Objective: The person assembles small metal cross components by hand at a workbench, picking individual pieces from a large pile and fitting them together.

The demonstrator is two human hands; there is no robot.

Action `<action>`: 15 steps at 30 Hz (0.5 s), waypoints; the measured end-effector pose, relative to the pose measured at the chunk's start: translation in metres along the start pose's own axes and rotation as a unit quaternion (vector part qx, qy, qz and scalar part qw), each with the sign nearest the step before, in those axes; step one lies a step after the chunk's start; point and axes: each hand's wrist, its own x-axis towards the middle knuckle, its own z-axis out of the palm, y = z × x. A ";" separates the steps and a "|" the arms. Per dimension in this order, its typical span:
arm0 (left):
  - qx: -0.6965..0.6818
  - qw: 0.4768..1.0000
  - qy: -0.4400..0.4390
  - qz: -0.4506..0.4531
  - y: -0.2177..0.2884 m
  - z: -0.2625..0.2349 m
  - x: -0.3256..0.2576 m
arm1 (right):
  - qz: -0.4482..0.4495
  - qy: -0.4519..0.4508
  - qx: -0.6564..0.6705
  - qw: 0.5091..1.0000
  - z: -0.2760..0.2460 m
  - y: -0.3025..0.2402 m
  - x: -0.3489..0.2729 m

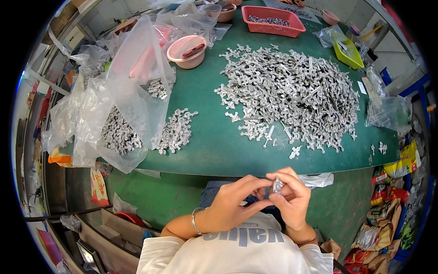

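Observation:
My right hand (294,198) pinches a small silvery metal piece (277,185) between thumb and fingers, in front of my body just off the table's near edge. Close against it, my left hand (238,198) has its fingers curled in, with the index finger and thumb reaching the piece's left side. Whatever the left fingertips grip is hidden. Beyond my hands, a wide heap of small silvery cross-shaped castings (292,96) covers the table's middle and right. One loose cross (295,152) lies at the heap's near side.
On the green table (205,137), a clear plastic bag (132,91) of castings stands left, with a smaller pile (177,130) beside it. Farther back are a pink bowl (187,52) with a red-handled tool, a red tray (273,27) and a yellow-green basket (347,50). Another person's hand (299,3) shows at the far edge.

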 end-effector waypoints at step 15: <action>-0.346 0.928 -0.043 -0.134 -0.003 -0.006 0.002 | -0.101 -0.031 -0.365 0.925 0.004 -0.032 -0.003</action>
